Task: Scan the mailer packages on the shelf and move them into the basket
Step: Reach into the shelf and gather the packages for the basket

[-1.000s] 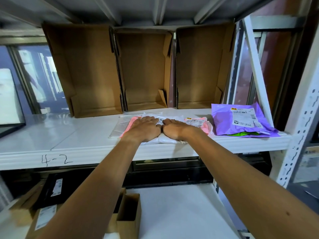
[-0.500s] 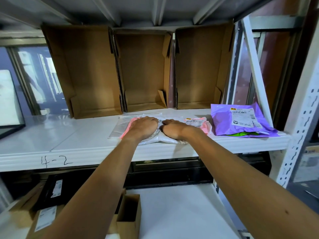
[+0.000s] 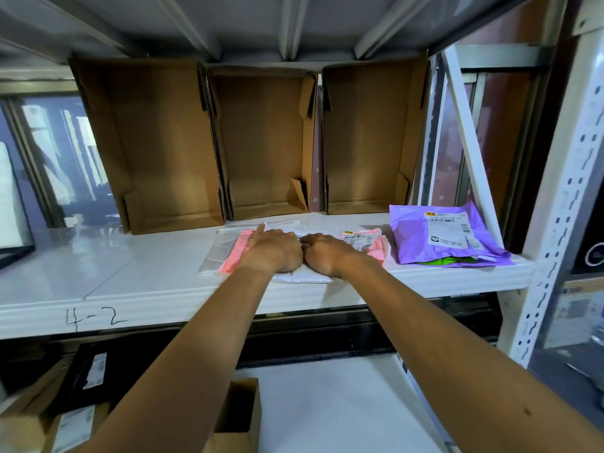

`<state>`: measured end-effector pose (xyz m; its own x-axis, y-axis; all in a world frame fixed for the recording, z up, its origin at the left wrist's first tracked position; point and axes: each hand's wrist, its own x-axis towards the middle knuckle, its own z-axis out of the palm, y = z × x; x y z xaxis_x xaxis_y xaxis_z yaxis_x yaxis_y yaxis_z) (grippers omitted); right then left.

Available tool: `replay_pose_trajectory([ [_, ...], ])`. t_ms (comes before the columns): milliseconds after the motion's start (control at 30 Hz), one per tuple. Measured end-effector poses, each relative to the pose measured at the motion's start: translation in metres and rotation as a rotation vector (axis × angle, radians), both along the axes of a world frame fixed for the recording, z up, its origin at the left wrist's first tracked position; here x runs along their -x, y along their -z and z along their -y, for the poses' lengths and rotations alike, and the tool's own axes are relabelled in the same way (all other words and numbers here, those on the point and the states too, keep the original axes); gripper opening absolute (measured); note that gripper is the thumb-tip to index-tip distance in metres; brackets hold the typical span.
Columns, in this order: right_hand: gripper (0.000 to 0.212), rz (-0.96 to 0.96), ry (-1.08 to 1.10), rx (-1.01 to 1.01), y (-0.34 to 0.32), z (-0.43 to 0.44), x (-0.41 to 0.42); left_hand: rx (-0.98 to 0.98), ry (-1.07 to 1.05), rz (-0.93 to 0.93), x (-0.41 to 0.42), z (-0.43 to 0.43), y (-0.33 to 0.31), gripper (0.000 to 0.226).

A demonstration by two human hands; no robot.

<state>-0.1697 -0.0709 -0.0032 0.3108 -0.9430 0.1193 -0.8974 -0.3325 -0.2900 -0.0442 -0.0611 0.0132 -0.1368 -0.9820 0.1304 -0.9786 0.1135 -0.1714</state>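
A white mailer (image 3: 304, 278) lies on top of a pink mailer (image 3: 235, 256) near the front edge of the white shelf (image 3: 130, 276). My left hand (image 3: 273, 251) and my right hand (image 3: 323, 255) sit side by side on the white mailer, touching each other, with their fingers curled into its far part. A purple mailer (image 3: 421, 237) with a white label lies to the right, with a green one (image 3: 438, 261) peeking out beneath it. No basket or scanner is in view.
Three open cardboard boxes (image 3: 264, 142) stand upright against the back of the shelf. A white perforated upright (image 3: 555, 223) bounds the shelf on the right. Below are a lower white shelf (image 3: 327, 403), a small open carton (image 3: 238, 416) and labelled parcels (image 3: 75, 429) at the lower left.
My hands lay flat on the white mailer a second ago; their fingers have since curled into it and bunched it slightly. The arms have stayed in place.
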Motion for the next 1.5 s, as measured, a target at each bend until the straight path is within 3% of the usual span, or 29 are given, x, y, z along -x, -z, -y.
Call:
replay_pose_trajectory([
  [67, 0.052, -0.004, -0.004, -0.003, 0.000, -0.001, 0.000, 0.055, 0.077, 0.021, -0.001, -0.003, 0.004, 0.040],
  [233, 0.049, 0.015, -0.019, -0.021, -0.003, -0.004, 0.000, 0.158, 0.270, -0.201, -0.013, -0.009, 0.017, 0.041],
  [467, 0.048, -0.096, -0.057, -0.014, -0.004, -0.004, 0.000, -0.064, 0.147, -0.162, -0.024, -0.015, 0.022, 0.070],
  [567, 0.045, -0.077, -0.050, 0.003, -0.005, -0.008, 0.000, -0.064, 0.096, -0.222, -0.022, -0.021, 0.021, 0.063],
  [700, 0.035, -0.017, 0.057, 0.231, -0.003, -0.020, 0.003, -0.050, 0.092, -0.266, -0.017, -0.024, 0.019, 0.058],
  [833, 0.034, -0.099, 0.091, 0.455, -0.002, -0.042, 0.000, -0.028, 0.100, -0.287, -0.016, -0.026, 0.019, 0.057],
  [967, 0.037, -0.153, 0.013, 0.307, -0.001, -0.045, 0.002, 0.019, 0.116, -0.273, -0.018, -0.026, 0.022, 0.056],
  [1133, 0.049, -0.231, -0.097, 0.128, -0.002, -0.069, 0.006, 0.300, 0.219, -0.319, -0.019, -0.046, 0.020, 0.049],
  [1233, 0.050, -0.216, -0.076, 0.091, -0.006, -0.077, 0.007, 0.208, 0.267, -0.295, -0.021, -0.058, 0.020, 0.044],
  [1367, 0.048, -0.216, -0.059, 0.058, -0.004, -0.073, 0.008, 0.045, 0.203, -0.272, -0.036, -0.055, 0.027, 0.057],
  [1500, 0.067, -0.173, -0.042, 0.032, -0.004, -0.068, 0.007, 0.006, 0.122, -0.305, -0.039, -0.064, 0.027, 0.061],
])
